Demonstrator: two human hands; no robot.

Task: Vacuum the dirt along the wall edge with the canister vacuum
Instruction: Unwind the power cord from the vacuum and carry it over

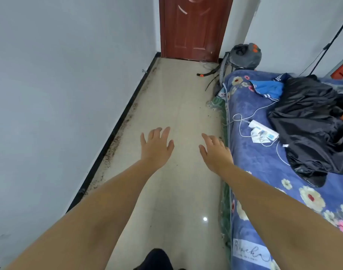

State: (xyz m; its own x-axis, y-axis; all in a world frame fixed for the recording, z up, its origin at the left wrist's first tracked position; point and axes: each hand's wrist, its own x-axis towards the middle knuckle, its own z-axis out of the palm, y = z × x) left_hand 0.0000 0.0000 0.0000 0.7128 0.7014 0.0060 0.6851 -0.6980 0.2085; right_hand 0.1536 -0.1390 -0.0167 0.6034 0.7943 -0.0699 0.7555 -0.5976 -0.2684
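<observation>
Brown dirt (pixel 116 141) lies in a long strip on the beige floor beside the black baseboard (pixel 108 139) of the left wall. The grey canister vacuum (pixel 244 55) with orange buttons stands far off in the corner by the door, right of the floor strip. Its hose and black nozzle (pixel 203 74) lie on the floor in front of it. My left hand (pixel 157 147) and my right hand (pixel 215 152) are stretched out over the middle of the floor, palms down, fingers spread, holding nothing. Both hands are well short of the vacuum.
A bed with a blue flowered blanket (pixel 264 172) fills the right side. On it lie a white power strip (pixel 264 131) with cables, a black jacket (pixel 313 123) and blue clothing (pixel 268 88). A red-brown door (pixel 192 26) closes the far end. A small metal stop (pixel 144 71) sticks out of the left wall.
</observation>
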